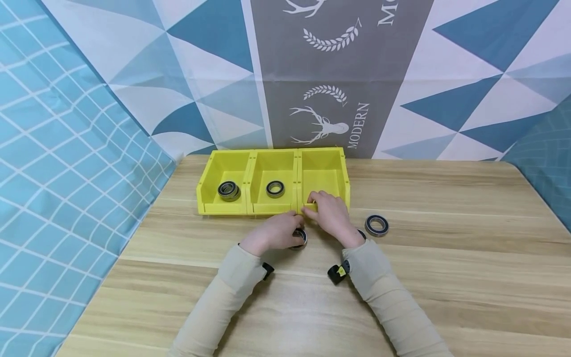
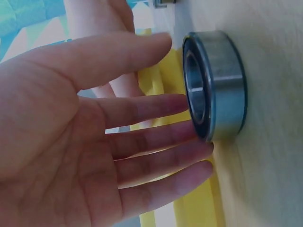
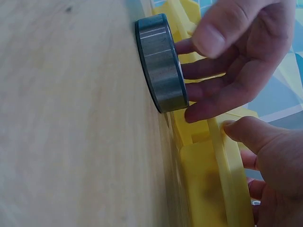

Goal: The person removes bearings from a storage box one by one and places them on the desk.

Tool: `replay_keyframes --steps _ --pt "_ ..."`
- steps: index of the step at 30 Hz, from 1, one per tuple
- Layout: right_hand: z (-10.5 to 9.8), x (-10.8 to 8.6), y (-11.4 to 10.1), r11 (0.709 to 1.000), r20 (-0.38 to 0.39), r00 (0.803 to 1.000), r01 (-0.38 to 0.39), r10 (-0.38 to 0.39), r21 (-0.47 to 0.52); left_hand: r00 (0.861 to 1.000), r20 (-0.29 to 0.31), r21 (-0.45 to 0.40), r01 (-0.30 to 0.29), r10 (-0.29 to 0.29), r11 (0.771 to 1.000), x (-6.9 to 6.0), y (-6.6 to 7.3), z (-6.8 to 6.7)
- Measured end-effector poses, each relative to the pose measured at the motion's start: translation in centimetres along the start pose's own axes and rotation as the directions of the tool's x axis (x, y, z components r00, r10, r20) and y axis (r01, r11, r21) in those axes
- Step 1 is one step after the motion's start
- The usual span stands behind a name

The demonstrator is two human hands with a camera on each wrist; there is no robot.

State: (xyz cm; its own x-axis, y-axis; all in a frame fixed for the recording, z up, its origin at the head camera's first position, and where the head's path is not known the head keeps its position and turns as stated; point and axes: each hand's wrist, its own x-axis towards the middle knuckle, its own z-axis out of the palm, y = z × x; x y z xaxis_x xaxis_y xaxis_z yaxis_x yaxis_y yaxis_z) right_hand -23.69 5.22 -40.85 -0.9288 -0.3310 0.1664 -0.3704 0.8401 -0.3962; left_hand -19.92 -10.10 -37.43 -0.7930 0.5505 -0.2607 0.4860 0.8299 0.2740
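**Ball bearing (image 2: 227,85) half hidden before the yellow bin row (image 1: 272,209)**

From here the left hand (image 1: 278,231), loosely spread, reaches round it without clasping. The right hand (image 1: 331,214) has its thumb at the row's right-end lip, fingers hidden behind; I can't tell whether they grip anything. Behind the row, the backdrop (image 1: 308,64) reads "MODERN"; lettering (image 1: 387,12) higher up is cut off.

Soft glare whitens the tabletop (image 1: 303,302); wrist views look dimmer, perhaps slightly blurred.
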Motion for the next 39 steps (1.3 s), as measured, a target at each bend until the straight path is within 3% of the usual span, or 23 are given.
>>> replay_keyframes --steps 5,11,17,22,30,39 --pt "0.0 -0.1 0.0 1.000 -0.003 1.000 0.002 -0.002 -0.002 1.000 -0.002 -0.019 -0.001 0.001 1.000 0.0 -0.3 -0.4" --pt "0.2 -0.2 0.0 0.999 -0.040 0.999 0.027 -0.028 -0.019 0.994 -0.104 -0.056 0.019 -0.025 0.998 -0.2 -1.3 -1.3" --pt "0.4 -0.2 -0.2 1.000 -0.042 0.999 0.022 -0.023 -0.020 0.972 -0.210 -0.077 0.093 -0.108 0.993 -0.1 -2.7 -2.9" --pt "0.4 -0.2 -0.1 1.000 -0.039 0.999 0.010 -0.011 -0.014 0.952 -0.275 -0.071 0.115 -0.130 0.991 0.9 -4.0 -3.9" --pt "0.3 -0.2 -0.1 1.000 -0.027 0.999 0.018 -0.019 -0.016 0.930 -0.306 -0.121 0.172 -0.202 0.978 3.1 -5.6 -4.1" --pt "0.1 -0.2 -0.1 0.999 -0.059 0.998 0.031 -0.032 -0.013 0.919 -0.278 -0.155 0.242 -0.278 0.958 5.1 -6.2 -3.9"
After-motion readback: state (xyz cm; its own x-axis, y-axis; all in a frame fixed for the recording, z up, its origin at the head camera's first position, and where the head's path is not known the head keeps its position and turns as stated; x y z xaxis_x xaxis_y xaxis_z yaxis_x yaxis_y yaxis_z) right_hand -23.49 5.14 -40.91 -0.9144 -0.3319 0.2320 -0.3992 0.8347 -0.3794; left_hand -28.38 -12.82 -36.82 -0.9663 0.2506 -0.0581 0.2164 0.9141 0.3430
